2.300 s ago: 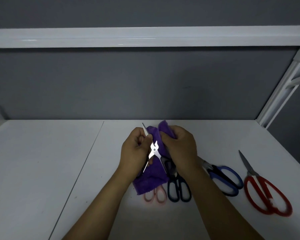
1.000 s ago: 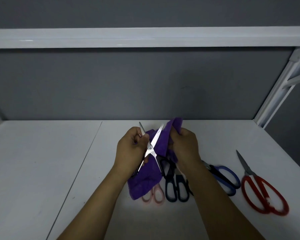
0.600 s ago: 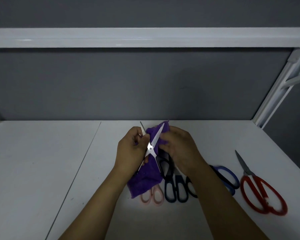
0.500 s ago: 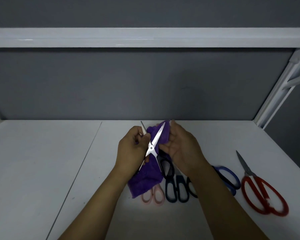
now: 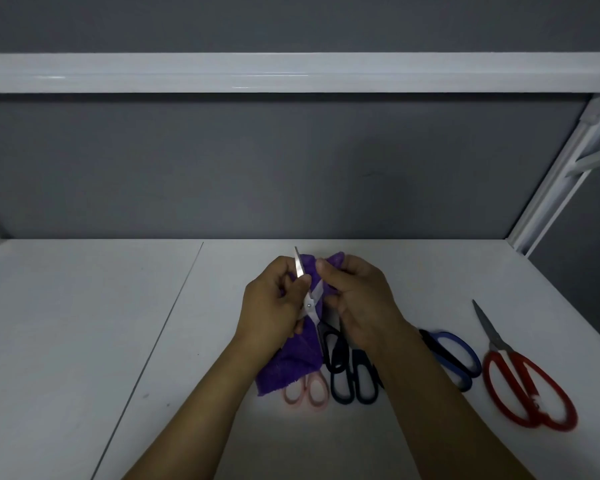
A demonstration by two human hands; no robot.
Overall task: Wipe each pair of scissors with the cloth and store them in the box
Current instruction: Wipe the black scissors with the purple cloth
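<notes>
Observed the held scissors [image 5: 308, 305] above the middle of the table [image 5: 84, 323], blades spread, black handles hanging toward 6 o'clock. Noted one blade poking free toward 12 o'clock past the left thumb. Found the other, toward 1 o'clock, mostly covered by the purple cloth [image 5: 293, 365]. Saw the left hand [image 5: 274, 306] curled around the scissors near the pivot, with cloth draped beneath. Saw the right hand [image 5: 357, 299] pinching a fold of cloth over the covered blade, fingers bent.

Compared with half a second before: found that blade bare and bright then, with the right fingers straighter and merely alongside it. Judged a fresh wiping stroke begun on it. Compared with the earliest frame: found much the same pose, with the right hand likewise closed over cloth. Read this as repeated strokes.

Took wiping of this pair as unfinished and storing as not started. Could not find the box anywhere in view.

Logged the other pairs, as seen from the hands:
- pink scissors [image 5: 307, 389] at 6 o'clock, partly under the cloth
- dark scissors [image 5: 354, 384] just beside them at 5 o'clock
- blue scissors [image 5: 454, 358] at 4 o'clock, partly behind the right forearm
- red scissors [image 5: 527, 386] farther out, also at 4 o'clock

Found all four lying roughly as before.
</notes>
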